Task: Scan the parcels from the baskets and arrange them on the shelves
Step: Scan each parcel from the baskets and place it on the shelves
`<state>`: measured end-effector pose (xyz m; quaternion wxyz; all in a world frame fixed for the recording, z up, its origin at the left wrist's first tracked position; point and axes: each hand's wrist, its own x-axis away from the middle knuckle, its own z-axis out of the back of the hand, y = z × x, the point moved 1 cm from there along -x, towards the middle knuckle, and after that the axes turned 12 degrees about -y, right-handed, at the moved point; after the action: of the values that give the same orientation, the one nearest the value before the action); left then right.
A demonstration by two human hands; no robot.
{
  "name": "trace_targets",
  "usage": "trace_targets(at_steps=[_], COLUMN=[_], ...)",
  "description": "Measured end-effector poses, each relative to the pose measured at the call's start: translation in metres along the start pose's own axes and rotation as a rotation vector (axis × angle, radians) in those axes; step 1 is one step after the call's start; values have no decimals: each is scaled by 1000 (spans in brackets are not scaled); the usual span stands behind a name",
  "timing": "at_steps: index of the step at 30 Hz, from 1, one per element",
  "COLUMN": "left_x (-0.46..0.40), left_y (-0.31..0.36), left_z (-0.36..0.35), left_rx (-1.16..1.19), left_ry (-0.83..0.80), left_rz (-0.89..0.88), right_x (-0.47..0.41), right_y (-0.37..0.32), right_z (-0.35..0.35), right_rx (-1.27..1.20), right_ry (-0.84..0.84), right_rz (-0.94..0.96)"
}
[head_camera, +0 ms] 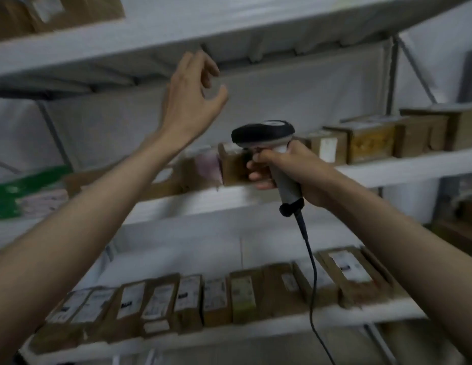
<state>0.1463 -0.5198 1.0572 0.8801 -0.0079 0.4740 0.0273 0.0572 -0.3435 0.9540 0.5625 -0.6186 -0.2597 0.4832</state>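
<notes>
The grip of the right hand [295, 169] is clenched round the scanner [271, 154], cable [310, 272] trailing down; the left hand [190, 101] is raised, released, under the top shelf [176, 35]. Boxes [371, 143] are lined along the middle shelf [403, 169]. Labelled parcels [216, 299] are packed in a row on the lower shelf [256, 335].

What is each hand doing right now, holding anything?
Left hand: open, fingers loosely spread, raised toward the upper shelf, holding nothing.
Right hand: grips the handle of the barcode scanner.
</notes>
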Motion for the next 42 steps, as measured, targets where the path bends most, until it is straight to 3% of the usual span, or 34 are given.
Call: trace_targets(at_steps=[10,14,22,30,42], left_x=[149,205,341,480,656], left_y=[146,223,343,392,403], left_z=[-201,-260,-339,-399,-592], left_rx=[566,677,680,579,433], left_ry=[-467,-710,-1268,-1687,-1936], left_rz=[11,7,-67,-38,23], right_x=[174,269,448,560,612], right_y=[126,167,242,347,592], right_z=[75,100,123,108,101], right_rx=[-91,-165,-280,-385,-618], right_ry=[444,671,1028,1242,1347], right_rz=[-346,-466,-720,-831,-964])
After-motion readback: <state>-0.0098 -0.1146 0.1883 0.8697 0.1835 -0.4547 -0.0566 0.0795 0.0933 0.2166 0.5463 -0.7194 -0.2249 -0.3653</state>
